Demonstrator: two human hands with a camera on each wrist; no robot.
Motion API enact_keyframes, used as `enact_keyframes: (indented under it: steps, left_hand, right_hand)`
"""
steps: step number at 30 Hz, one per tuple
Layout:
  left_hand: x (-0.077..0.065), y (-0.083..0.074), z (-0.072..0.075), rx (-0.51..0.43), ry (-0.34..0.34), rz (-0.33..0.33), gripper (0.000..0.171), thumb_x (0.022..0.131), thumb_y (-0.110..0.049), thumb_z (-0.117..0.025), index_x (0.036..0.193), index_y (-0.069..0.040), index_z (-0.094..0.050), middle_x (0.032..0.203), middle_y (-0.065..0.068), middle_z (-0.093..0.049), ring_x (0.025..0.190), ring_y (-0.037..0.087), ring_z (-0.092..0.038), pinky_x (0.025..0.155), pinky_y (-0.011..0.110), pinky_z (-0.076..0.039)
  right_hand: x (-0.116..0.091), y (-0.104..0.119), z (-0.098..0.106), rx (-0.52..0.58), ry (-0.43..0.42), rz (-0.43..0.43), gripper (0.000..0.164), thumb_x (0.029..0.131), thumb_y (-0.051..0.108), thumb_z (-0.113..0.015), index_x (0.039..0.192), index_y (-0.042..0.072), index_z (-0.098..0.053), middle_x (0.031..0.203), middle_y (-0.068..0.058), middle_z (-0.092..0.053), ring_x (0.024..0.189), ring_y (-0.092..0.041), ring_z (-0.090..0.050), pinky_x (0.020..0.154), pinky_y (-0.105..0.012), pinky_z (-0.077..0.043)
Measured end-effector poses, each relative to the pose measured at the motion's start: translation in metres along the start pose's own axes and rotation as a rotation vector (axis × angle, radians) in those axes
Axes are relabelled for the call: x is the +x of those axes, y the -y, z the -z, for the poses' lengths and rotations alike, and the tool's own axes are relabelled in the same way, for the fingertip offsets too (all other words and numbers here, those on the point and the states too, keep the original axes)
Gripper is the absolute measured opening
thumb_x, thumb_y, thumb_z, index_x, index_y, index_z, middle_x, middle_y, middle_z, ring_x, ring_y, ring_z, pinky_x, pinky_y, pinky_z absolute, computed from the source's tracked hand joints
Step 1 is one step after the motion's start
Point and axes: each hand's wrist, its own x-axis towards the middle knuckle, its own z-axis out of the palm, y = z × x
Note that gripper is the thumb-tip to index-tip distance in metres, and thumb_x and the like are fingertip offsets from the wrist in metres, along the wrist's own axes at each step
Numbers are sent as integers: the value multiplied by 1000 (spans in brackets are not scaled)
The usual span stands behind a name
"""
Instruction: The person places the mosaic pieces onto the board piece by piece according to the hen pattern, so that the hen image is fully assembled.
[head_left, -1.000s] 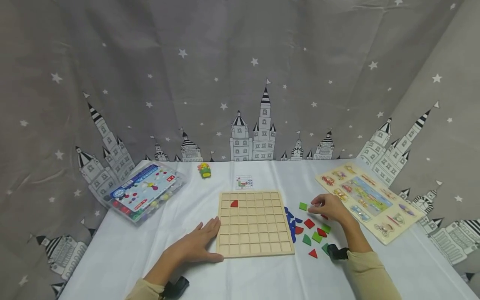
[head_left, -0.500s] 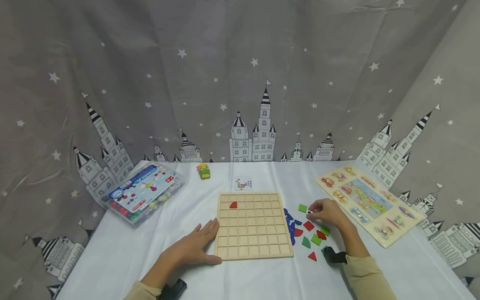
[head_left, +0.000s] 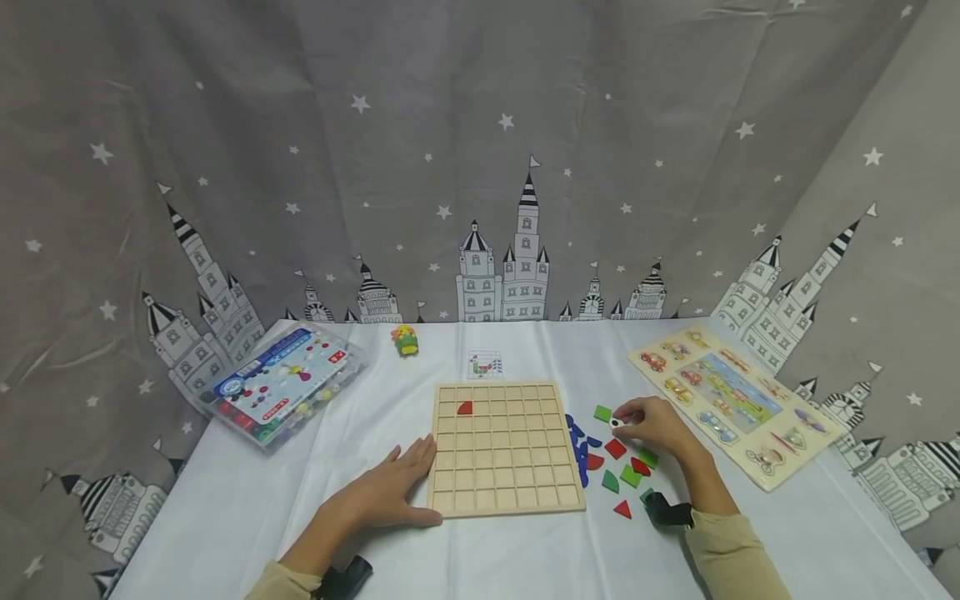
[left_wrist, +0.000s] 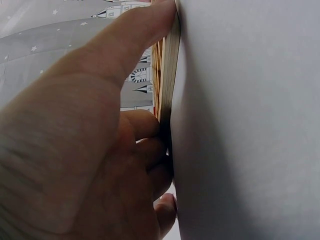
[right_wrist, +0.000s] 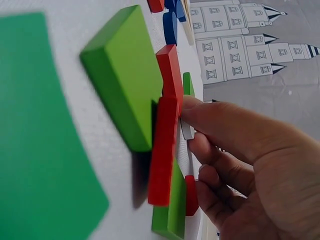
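Pinching a white piece (head_left: 617, 422) in the right hand (head_left: 657, 427), beside a green square (head_left: 602, 412), between the grid board (head_left: 508, 454) and the right edge of the tabletop (head_left: 828, 542). Touching the board's left edge with left hand (head_left: 384, 495) outstretched.

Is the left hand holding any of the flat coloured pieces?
No, the left hand rests with outstretched fingers against the beige wooden grid board.
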Motion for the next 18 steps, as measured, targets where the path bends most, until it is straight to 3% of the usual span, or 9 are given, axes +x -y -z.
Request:
enact_keyframes:
  steps: [11,18]
  left_hand:
    - [-1,0,-1,1,-7,-12,111,74,-66,-71,154,-4,-25,163,12,-21,151,28,-20,125,50,-15]
    - [-1,-1,0,15,0,12,112,73,-68,-70,154,-6,-25,163,10,-21,152,25,-20,126,48,-15]
  right_hand:
    - [-1,3,2,5,0,6,34,78,28,-81,107,11,-73,96,-3,-68,82,-18,-54,72,-25,-49]
    - [-3,18,4,0,-16,11,36,78,29,-81,108,13,-74,100,-5,-68,88,-20,-53,73,-26,-46]
